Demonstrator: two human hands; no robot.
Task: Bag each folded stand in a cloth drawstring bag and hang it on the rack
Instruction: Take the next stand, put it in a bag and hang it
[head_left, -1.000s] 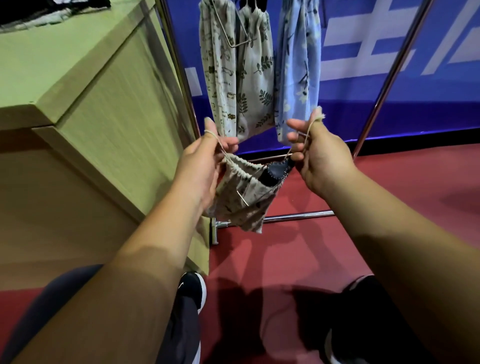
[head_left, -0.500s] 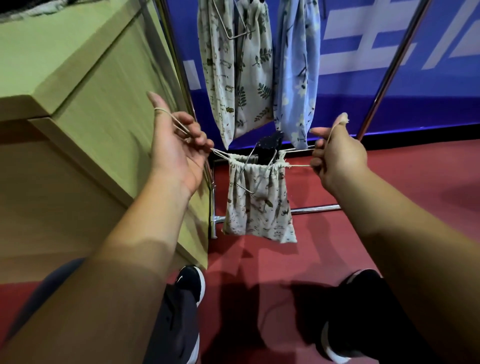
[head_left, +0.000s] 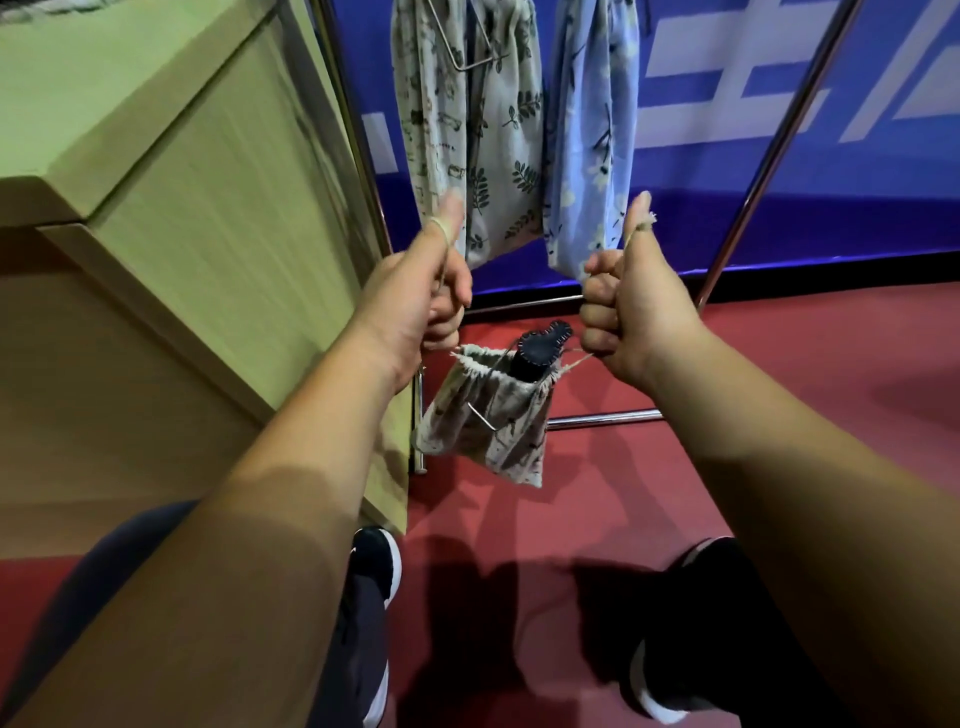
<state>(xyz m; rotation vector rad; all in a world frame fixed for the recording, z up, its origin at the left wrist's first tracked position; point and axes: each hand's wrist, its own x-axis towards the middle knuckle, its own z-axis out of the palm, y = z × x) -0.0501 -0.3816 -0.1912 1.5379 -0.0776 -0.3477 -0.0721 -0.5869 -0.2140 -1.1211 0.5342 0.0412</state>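
The left hand (head_left: 415, 306) and the right hand (head_left: 639, 317) are both raised in front of the person with the fingers curled into the palm and the thumb pointing up. Each one grasps an end of the drawstring (head_left: 642, 224), which is looped round the thumb and runs down through the fist to the mouth of the bag.

The small printed cloth bag (head_left: 488, 421) hangs between and just below the two hands, above the red floor (head_left: 597, 519), tilted with its bottom corner toward the right. Its mouth is gathered but not fully closed. The black end of the folded stand (head_left: 540, 351) pokes out of the opening. A thin metal wire (head_left: 480, 418) lies across the front of the bag; whether it belongs to the stand is hard to tell.

Behind the hands stands the metal rack (head_left: 602, 417), with a grey leaf-print bag (head_left: 467, 130) and a pale blue bag (head_left: 592, 145) hanging on it side by side. A light wooden table (head_left: 156, 156) is at the left, next to the rack's upright.
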